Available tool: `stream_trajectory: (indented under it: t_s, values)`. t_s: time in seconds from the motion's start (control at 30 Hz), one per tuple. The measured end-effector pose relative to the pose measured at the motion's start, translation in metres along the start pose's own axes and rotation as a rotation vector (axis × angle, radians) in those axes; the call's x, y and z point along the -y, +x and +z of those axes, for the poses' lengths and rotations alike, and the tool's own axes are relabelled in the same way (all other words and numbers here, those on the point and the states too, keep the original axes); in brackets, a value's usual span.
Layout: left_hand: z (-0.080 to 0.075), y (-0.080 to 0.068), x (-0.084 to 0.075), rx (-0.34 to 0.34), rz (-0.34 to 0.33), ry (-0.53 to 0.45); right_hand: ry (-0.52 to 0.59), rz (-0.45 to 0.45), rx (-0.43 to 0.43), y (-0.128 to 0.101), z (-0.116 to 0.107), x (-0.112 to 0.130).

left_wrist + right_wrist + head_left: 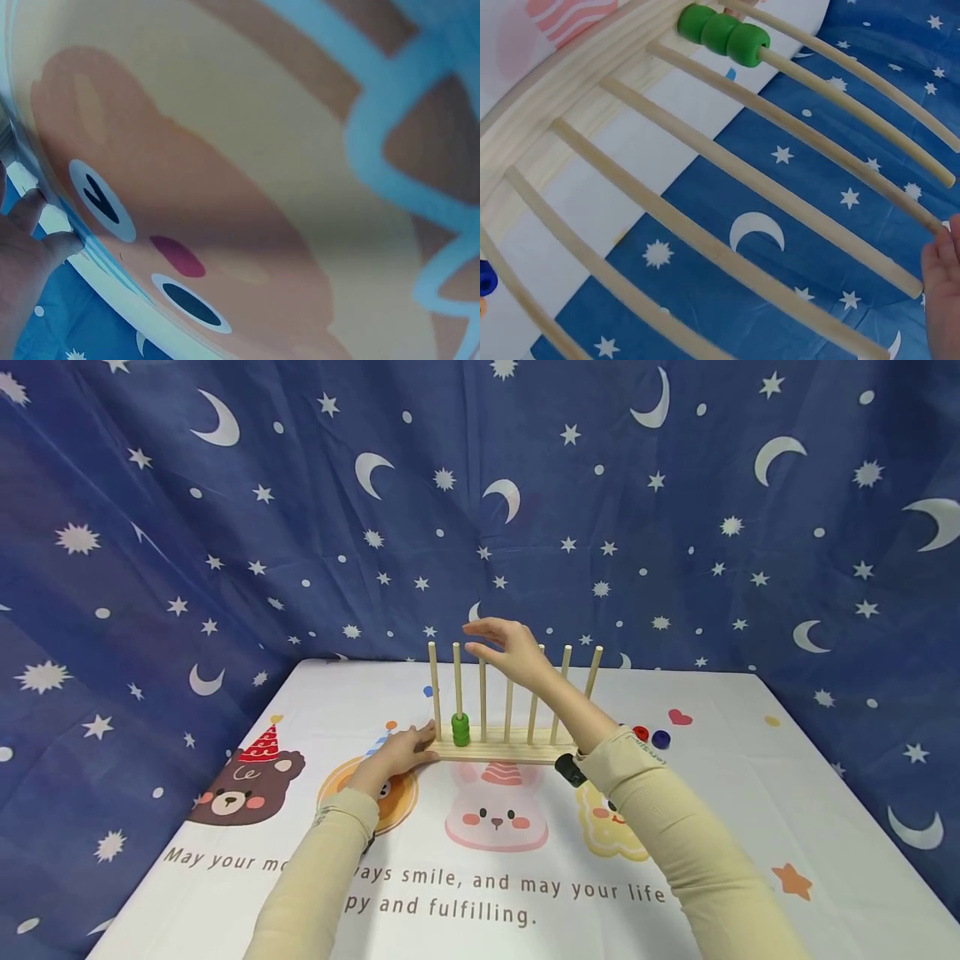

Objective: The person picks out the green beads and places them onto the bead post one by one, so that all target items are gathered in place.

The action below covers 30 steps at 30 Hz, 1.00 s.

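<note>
I have my left hand [396, 758] down on the tabletop [750, 793], fingers stretched out fairly flat, its fingertips touching the left end of the wooden rack [504, 752]; it holds nothing. The rack stands near the middle of the tabletop, a long base with seven upright pegs in a row. On the second peg from the left sit green beads [461, 729], stacked at the bottom against the base; my right wrist camera shows three of them [723, 33] threaded on that peg.

My right hand [504, 652] is raised at the level of the peg tops, above the third and fourth pegs, fingers relaxed and pointing left, a little apart from the thumb. I see nothing between them. From the right wrist view only the edge of that hand [943, 285] shows beside the peg tips.

Just right of the rack, behind my right forearm, lie a red bead [641, 732] and a blue bead [661, 739] on the tabletop, side by side.
</note>
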<state>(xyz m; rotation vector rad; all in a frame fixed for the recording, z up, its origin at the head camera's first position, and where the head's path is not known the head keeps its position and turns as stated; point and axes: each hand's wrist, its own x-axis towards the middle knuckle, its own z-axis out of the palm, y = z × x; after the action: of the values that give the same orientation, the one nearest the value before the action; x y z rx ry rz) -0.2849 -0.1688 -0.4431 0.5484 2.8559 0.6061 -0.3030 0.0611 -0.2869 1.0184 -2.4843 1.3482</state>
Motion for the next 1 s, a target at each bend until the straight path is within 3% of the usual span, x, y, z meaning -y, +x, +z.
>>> stream_trajectory:
  t_s: [0.2, 0.37, 0.57, 0.8, 1.0]
  values:
    - [-0.004, 0.0, -0.002, -0.006, 0.001, 0.011, 0.097, -0.038, -0.006, -0.017, -0.009, -0.002]
    - [-0.007, -0.001, -0.002, -0.006, 0.001, 0.008, 0.183, -0.041, -0.044, -0.039, -0.021, 0.012]
    - [-0.008, -0.002, -0.001, -0.005, 0.004, 0.012, 0.203, -0.019, -0.086, -0.063, -0.033, 0.016]
    - [-0.004, -0.001, -0.001, 0.004, 0.013, 0.008, 0.192, -0.028, -0.136, -0.084, -0.041, -0.015]
    - [-0.002, -0.003, -0.002, 0.004, 0.013, -0.002, 0.135, -0.008, -0.194, -0.106, -0.05, -0.006]
